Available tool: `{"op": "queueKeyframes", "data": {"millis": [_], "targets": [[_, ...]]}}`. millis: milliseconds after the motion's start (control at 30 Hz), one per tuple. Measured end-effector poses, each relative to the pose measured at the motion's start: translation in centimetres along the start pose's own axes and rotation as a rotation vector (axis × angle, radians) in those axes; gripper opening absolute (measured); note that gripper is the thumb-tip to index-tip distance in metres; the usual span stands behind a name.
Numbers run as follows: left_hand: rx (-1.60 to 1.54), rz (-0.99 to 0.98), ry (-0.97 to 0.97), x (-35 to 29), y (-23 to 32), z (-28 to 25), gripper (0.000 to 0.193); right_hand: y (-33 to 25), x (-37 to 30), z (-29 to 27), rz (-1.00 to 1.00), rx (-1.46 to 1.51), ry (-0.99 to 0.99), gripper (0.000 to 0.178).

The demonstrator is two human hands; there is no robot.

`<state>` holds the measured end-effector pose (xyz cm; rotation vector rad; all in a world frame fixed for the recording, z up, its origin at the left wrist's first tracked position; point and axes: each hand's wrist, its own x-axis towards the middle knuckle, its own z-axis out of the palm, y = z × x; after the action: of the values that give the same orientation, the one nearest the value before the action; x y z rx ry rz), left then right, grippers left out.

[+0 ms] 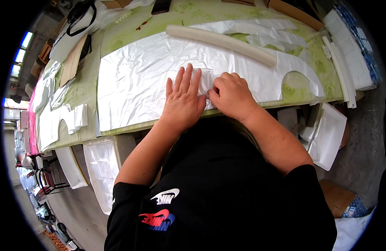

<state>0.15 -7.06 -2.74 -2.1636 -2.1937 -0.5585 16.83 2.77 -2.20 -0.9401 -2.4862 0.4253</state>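
A big sheet of white plastic film (134, 79) lies spread over the table with the green flowered cloth (86, 88). My left hand (183, 98) rests flat on the film, fingers apart, pressing down a small folded white piece (205, 78). My right hand (231, 95) is right beside it, fingers curled, pinching the near edge of that small piece. A long white foam tube (220, 41) lies across the film just beyond both hands.
More cut white film pieces (264, 29) lie at the back right, and white foam strips and blocks (347, 58) at the right end. Cardboard (71, 62), black scissors (78, 16) and white cut-outs (59, 121) sit on the left. White trays (328, 136) stand below the table edge.
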Motion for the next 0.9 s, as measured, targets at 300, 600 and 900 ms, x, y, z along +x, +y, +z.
{"op": "queueKeyframes", "data": {"millis": [300,600,900], "targets": [[-0.3,-0.277,0.078,-2.4,-1.4,-2.2,0.098,-0.1,-0.5,-1.1,0.044,0.096,-0.097,0.023],[-0.324,-0.218,0.064,-2.2,-0.9,-1.9,0.074,0.0,-0.5,-0.7,0.022,0.074,-0.101,0.022],[-0.315,-0.236,0.039,-1.3,-1.1,-1.9,0.066,0.0,-0.5,-0.6,0.03,0.045,-0.079,0.022]]}}
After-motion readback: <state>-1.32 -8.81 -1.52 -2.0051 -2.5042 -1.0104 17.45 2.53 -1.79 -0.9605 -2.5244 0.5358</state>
